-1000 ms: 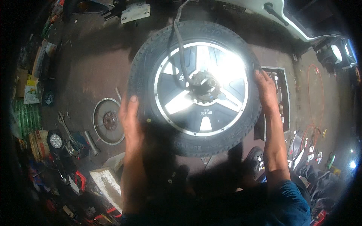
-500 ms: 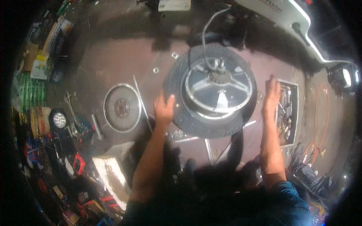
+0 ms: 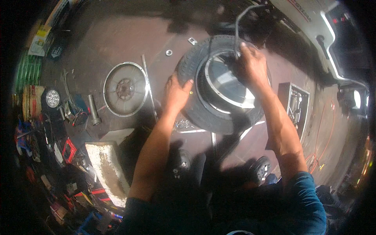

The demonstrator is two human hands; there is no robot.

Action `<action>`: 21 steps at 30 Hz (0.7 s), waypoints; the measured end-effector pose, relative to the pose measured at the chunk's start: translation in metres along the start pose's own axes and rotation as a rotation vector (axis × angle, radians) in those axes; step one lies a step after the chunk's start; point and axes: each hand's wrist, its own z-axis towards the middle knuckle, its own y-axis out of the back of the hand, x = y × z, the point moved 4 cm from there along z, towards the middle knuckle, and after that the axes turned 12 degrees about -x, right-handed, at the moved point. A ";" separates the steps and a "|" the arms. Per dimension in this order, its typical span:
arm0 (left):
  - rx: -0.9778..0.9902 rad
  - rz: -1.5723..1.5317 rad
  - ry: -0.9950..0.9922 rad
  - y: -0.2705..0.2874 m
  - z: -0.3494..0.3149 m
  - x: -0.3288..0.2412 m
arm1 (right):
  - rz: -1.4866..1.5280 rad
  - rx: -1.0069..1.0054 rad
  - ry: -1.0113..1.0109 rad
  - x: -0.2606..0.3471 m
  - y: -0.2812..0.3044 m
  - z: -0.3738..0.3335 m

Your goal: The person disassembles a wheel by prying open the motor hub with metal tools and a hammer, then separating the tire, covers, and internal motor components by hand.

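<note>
A wheel with a black tyre [image 3: 192,64] and a hub motor [image 3: 223,80] in its middle lies in front of me, slightly tilted. My left hand [image 3: 178,93] grips the tyre's left side, thumb on the sidewall and fingers at the tread. Over the hub's centre, my right hand [image 3: 252,65] is closed round the axle area and hides it. A grey cable [image 3: 237,29] rises beside its thumb and bends away to the right. Left of the wheel lies a round metal hub cover [image 3: 125,90], with a long thin bar [image 3: 149,84] alongside.
A metal tray of sockets [image 3: 294,102] stands at the right, near a red hose [image 3: 328,131]. Small screws [image 3: 183,124], a ring nut [image 3: 169,52] and a square washer [image 3: 192,40] lie round the wheel. Tools and a worn white block [image 3: 103,164] are at the left.
My right hand has moved from beside the socket tray leftward onto the hub's centre. My left hand stays at the tyre's left side. The view has shifted, and the wheel's tilt looks slightly different.
</note>
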 end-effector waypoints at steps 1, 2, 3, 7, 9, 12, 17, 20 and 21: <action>0.019 0.029 -0.003 -0.001 -0.001 0.002 | 0.095 -0.079 -0.161 -0.014 0.000 0.000; 0.013 0.029 0.011 -0.001 -0.003 0.003 | 0.148 -0.093 -0.174 -0.018 0.003 0.002; -0.005 0.055 0.011 0.001 -0.006 0.003 | 0.197 -0.108 -0.195 -0.025 0.006 0.000; 0.020 0.065 0.018 -0.001 -0.001 -0.014 | 0.350 -0.238 -0.107 -0.062 0.055 0.014; 0.011 0.090 0.010 -0.002 0.001 -0.012 | 0.630 -0.326 -0.251 -0.063 0.069 0.008; -0.022 0.083 0.032 0.000 -0.001 0.017 | 0.655 -0.295 -0.136 -0.038 0.083 -0.007; -0.080 0.051 -0.046 0.006 -0.003 0.008 | 0.699 -0.404 -0.186 0.015 0.145 -0.010; -0.361 0.057 -0.349 0.040 -0.036 -0.048 | 0.683 -0.387 -0.170 -0.004 0.160 -0.017; -0.356 0.044 -0.366 0.039 -0.041 -0.066 | 0.706 -0.395 -0.166 -0.009 0.167 -0.021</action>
